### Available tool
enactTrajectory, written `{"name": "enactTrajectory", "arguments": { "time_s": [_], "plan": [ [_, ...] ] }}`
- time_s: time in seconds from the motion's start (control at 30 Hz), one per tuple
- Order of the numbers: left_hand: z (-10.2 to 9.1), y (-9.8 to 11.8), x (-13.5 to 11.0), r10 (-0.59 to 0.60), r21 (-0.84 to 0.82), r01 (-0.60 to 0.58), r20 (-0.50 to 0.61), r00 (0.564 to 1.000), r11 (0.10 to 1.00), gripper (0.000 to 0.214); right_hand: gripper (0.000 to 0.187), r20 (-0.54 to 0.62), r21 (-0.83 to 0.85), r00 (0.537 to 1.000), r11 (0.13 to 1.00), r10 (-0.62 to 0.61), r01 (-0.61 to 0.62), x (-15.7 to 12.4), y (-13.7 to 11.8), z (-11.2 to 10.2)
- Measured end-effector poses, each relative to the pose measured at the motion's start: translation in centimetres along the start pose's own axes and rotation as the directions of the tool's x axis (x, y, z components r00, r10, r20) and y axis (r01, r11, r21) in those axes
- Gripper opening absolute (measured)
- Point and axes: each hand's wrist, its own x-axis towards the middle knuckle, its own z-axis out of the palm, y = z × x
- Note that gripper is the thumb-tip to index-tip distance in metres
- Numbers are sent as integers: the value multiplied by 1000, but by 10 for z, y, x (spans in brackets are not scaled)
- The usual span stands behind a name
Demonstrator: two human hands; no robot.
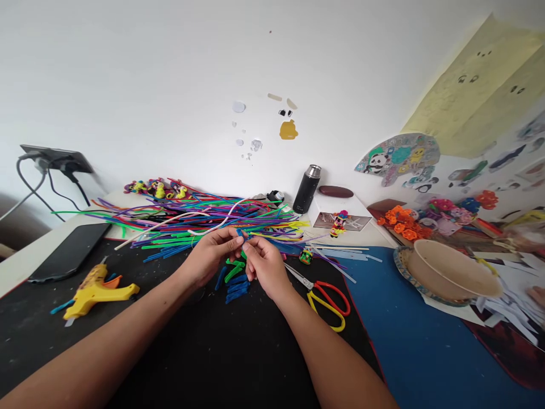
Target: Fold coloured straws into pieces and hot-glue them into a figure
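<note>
Where left hand (208, 254) meets right hand (269, 267), blue piece (240, 233) sits between fingertips (232, 244).

The left hand (214, 251) and right hand (267, 266) mostly hide the blue piece (240, 233) between them. The right edge cuts off the yellow poster (464, 102); the left edge, a pale cable (25, 201).

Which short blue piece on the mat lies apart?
The short blue piece left of the green pieces; the other blue pieces lie bunched together to its right.
</note>
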Motion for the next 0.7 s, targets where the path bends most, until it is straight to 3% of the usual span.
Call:
{"name": "enactTrajectory", "arguments": {
  "time_s": [0.27,0.7],
  "plan": [
    [0,2,1,-22,-52,19,-47,999,998,35,41,15,85,998,994,69,-70,-1,-1,3],
    [1,1,1,28,35,-27,-31,999,999,39,31,-74,-176,996,983,-56,42,-3,-4,2]
  ]
}}
